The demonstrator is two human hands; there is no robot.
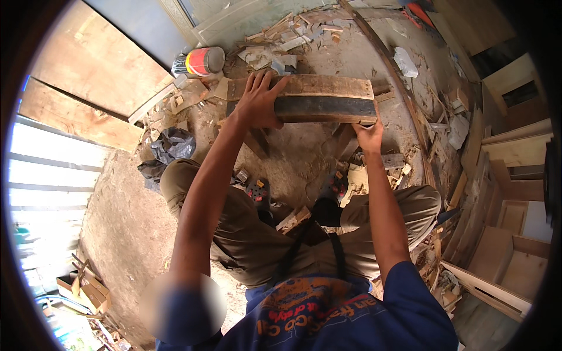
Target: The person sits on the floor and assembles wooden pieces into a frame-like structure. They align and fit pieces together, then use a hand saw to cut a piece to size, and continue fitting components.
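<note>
Ahead of my knees is a low wooden bench (322, 86) with a worn brown top, a dark front side and stubby legs below. My left hand (259, 99) is closed around it near its left end, fingers over the top and thumb down the front. At the right end my right hand (369, 133) grips the lower front corner; some of its fingers are hidden behind the wood. Whether the legs touch the ground I cannot tell.
Wood scraps (278, 47) litter the dirt floor. A paint can (206, 61) lies behind, left of the bench, with a black plastic bag (174, 145) nearer me. A long plank (392, 64) runs along the right, beside wooden drawer frames (497, 257). Boards (96, 52) lean at left.
</note>
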